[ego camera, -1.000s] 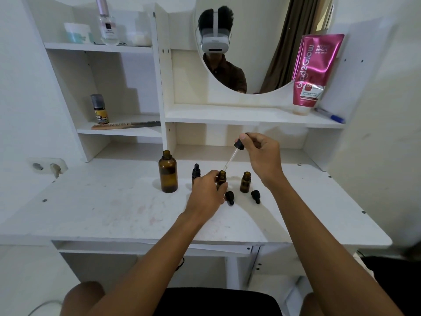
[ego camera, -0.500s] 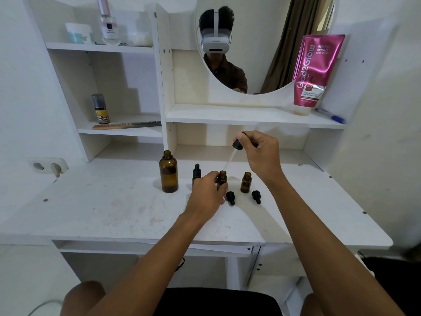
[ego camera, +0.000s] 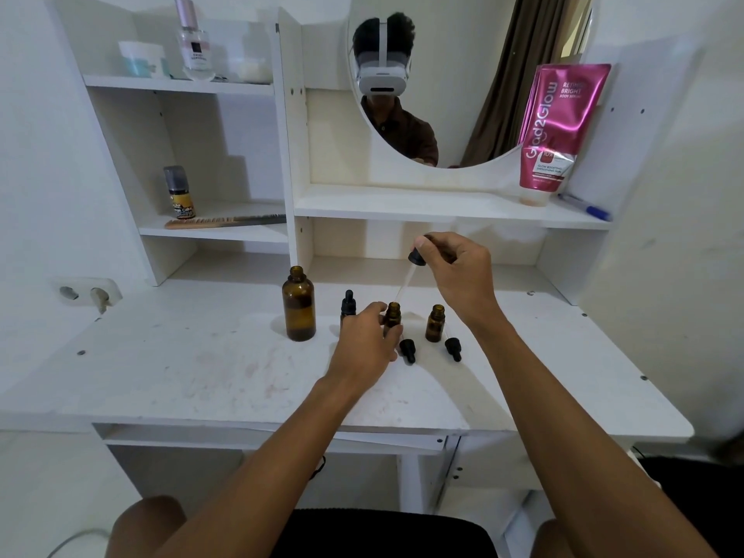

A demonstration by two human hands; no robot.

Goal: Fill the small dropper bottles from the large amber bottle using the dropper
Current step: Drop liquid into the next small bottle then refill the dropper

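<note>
The large amber bottle (ego camera: pixel 298 304) stands uncapped on the white desk (ego camera: pixel 193 368). To its right stand three small bottles: a capped one (ego camera: pixel 348 303), an uncapped middle one (ego camera: pixel 393 314) and an uncapped right one (ego camera: pixel 435 322). My left hand (ego camera: pixel 367 342) grips the middle small bottle. My right hand (ego camera: pixel 457 271) pinches the black bulb of the dropper (ego camera: pixel 410 271), whose glass tip slants down to that bottle's mouth. Two black dropper caps (ego camera: pixel 407 350) (ego camera: pixel 453 348) lie in front of the small bottles.
A shelf unit with a round mirror (ego camera: pixel 463 74) rises behind the desk. A pink tube (ego camera: pixel 557 130) and a blue pen (ego camera: pixel 585 207) rest on the middle shelf, a comb (ego camera: pixel 225 222) and small bottles on the left shelves. A wall socket (ego camera: pixel 86 292) sits at left.
My right hand has risen slightly with the dropper, its tip staying at the mouth of the middle small bottle. My left hand keeps its hold.
</note>
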